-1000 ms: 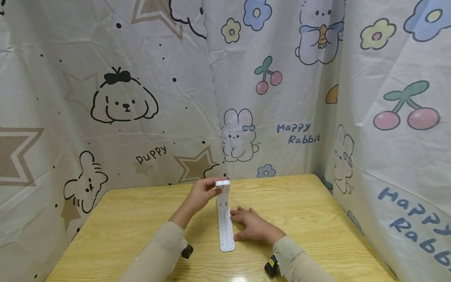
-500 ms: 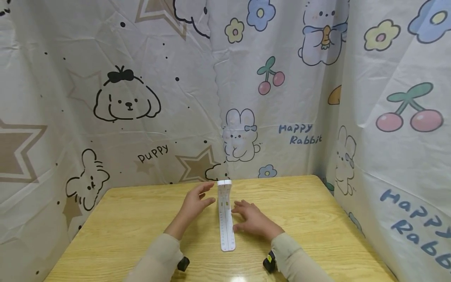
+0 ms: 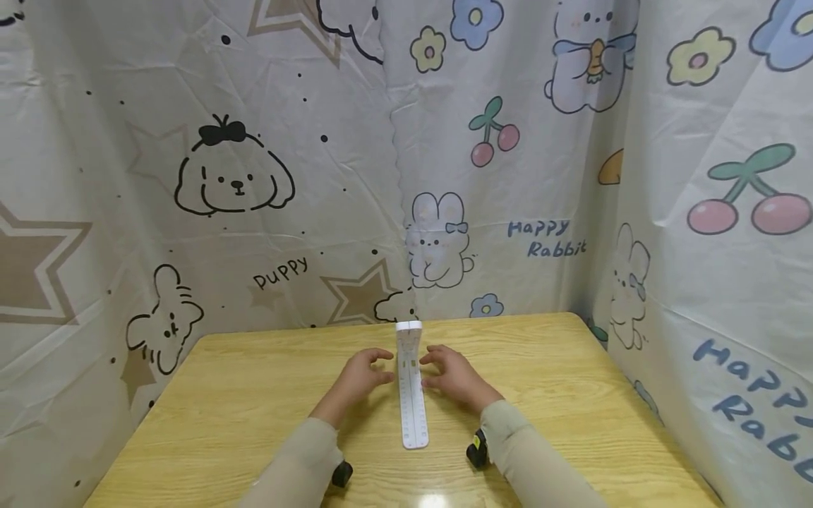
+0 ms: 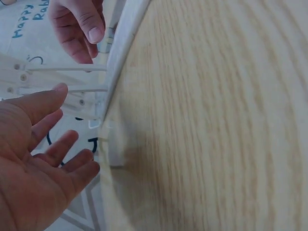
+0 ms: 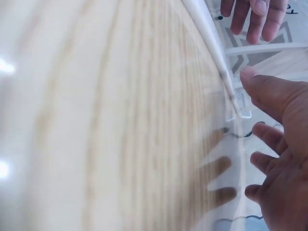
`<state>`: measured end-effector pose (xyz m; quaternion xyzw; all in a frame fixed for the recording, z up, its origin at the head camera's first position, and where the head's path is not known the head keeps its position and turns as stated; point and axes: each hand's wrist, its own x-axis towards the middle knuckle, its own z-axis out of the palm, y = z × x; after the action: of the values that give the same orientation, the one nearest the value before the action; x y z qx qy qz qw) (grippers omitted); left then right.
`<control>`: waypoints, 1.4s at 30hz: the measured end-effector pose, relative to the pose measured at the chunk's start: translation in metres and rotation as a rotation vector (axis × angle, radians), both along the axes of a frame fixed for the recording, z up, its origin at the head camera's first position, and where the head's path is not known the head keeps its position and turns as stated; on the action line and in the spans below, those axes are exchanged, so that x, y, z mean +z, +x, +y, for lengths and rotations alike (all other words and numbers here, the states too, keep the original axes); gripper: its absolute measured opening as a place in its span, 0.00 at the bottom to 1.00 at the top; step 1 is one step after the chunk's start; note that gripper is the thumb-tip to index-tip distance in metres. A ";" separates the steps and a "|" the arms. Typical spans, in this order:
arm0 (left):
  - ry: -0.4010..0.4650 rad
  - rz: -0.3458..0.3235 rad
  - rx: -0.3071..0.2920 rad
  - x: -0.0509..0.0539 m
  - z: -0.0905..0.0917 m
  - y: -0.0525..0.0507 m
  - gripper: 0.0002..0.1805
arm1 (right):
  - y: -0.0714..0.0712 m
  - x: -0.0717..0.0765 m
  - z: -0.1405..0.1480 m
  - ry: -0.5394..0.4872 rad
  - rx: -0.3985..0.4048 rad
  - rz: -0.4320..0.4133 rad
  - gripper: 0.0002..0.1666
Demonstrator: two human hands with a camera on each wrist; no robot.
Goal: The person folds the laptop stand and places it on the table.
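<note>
A white plastic folding stand [image 3: 414,416] stands on the table, its long flat base strip pointing toward me and an upright part rising at the far end. Thin white rods [image 4: 67,69] link base and upright in the left wrist view. Just left of the stand is my left hand [image 3: 358,381], thumb and fingers spread and bent a little, holding nothing. My right hand [image 3: 459,377] mirrors it on the right side, its fingertips very near the stand's edge; whether they touch it I cannot tell. Both palms face the stand.
The light wood table [image 3: 254,395] reaches back to a printed curtain [image 3: 343,212], which hangs behind it and along both sides. Black wrist cameras [image 3: 477,449] hang below the beige sleeves, close to the tabletop.
My left hand has let go of the stand's top and drawn back to its left side, lower down. My right hand has moved slightly farther from me along the stand, which stays in place.
</note>
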<state>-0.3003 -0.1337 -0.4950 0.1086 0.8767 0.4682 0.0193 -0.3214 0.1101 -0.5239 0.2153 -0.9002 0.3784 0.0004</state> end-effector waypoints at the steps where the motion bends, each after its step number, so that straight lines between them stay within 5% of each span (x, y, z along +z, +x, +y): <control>1: -0.006 -0.001 -0.006 -0.001 0.001 -0.001 0.21 | -0.002 0.000 0.000 -0.010 -0.002 -0.013 0.22; 12: -0.043 0.022 -0.047 -0.018 0.008 -0.022 0.14 | -0.024 -0.009 -0.004 -0.034 0.046 -0.023 0.17; 20: -0.137 0.007 -0.087 -0.017 0.016 -0.034 0.10 | -0.034 -0.008 -0.004 0.013 0.112 0.027 0.14; 27: -0.155 0.006 -0.093 -0.023 0.015 -0.038 0.06 | -0.036 -0.009 -0.006 0.025 0.101 0.012 0.05; 42: -0.126 0.017 -0.164 -0.031 0.009 -0.044 0.06 | -0.037 -0.013 -0.012 0.028 0.059 0.023 0.08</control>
<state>-0.3440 -0.1246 -0.5261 0.1827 0.8927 0.4081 0.0567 -0.3585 0.0983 -0.5374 0.2461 -0.8986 0.3632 -0.0036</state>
